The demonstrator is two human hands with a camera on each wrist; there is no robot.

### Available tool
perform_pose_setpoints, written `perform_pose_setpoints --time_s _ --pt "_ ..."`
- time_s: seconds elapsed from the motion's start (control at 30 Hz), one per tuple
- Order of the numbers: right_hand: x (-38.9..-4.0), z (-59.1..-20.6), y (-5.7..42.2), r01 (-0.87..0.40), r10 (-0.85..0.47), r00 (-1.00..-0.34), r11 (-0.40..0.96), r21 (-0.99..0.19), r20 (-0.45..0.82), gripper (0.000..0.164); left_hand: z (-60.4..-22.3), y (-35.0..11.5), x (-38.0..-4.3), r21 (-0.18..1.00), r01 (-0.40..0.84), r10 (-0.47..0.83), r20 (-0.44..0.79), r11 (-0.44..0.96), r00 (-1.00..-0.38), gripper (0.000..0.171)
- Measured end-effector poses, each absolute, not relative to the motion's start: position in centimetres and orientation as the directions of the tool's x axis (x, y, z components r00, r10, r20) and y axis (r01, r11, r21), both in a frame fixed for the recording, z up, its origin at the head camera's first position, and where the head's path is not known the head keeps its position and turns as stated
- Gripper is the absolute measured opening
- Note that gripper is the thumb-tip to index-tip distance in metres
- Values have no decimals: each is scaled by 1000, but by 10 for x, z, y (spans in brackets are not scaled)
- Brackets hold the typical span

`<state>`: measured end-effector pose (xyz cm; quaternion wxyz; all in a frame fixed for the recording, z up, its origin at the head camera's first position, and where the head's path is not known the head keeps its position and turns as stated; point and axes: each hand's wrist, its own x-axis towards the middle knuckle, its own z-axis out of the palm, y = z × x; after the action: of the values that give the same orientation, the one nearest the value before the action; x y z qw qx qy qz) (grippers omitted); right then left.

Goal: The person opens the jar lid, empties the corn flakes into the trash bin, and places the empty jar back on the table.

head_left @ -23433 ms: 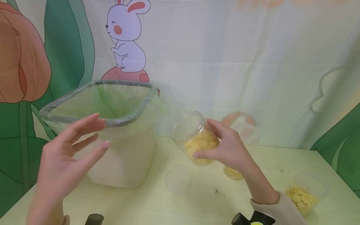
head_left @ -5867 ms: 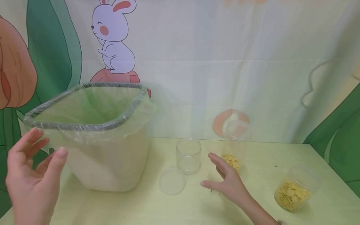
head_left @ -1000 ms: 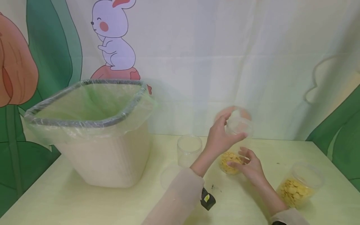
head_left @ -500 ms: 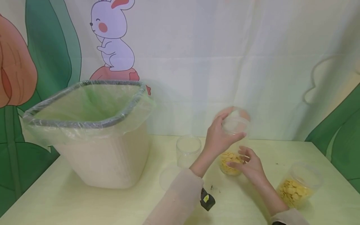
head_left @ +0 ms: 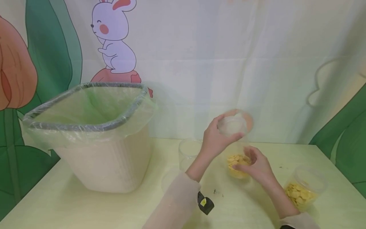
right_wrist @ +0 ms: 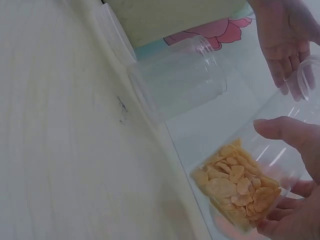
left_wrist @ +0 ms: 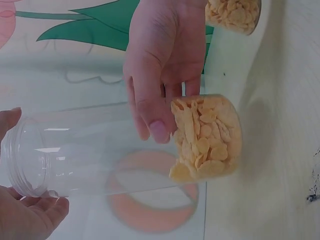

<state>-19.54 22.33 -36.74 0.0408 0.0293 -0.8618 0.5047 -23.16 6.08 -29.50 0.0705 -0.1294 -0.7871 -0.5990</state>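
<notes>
Both my hands hold a tall clear plastic jar (head_left: 232, 125) with yellow corn flakes (head_left: 235, 160) in its bottom part. Near its mouth, my left hand (head_left: 215, 138) grips it with the thumb on one side and fingers on the other. My right hand (head_left: 258, 165) grips lower down, beside the flakes. The jar leans left and its base looks lifted off the table. Its open threaded rim shows in the left wrist view, along with the flakes (left_wrist: 207, 140). My right fingers are partly hidden behind the jar in the right wrist view.
A bin (head_left: 108, 162) lined with a thin plastic bag stands at left. An empty clear jar (head_left: 186, 154) and a flat clear lid (head_left: 169, 178), partly behind my left sleeve, are on the table (head_left: 237, 206). Another jar of flakes (head_left: 300, 194) sits at right.
Earlier my right hand held a shorter jar of flakes near the bin; that jar later stands empty on the table. Since half a second ago the tall jar has tilted left.
</notes>
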Motion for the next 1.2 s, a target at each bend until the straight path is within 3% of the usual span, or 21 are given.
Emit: perform_pose_setpoints --time_s 0.3,0.87,1.2 --pt "-192 -358 225 -148 -66 -989 505 -850 133 79 -296 48 -228 949 250 112 232 191 -966 81" --pt "-182 -335 227 -171 -102 -985 631 -757 137 86 -302 31 -219 972 215 101 205 92 -973 77" --pt "-177 -329 223 -272 -130 -958 701 -659 257 82 -306 25 -204 979 203 18 203 13 -979 74"
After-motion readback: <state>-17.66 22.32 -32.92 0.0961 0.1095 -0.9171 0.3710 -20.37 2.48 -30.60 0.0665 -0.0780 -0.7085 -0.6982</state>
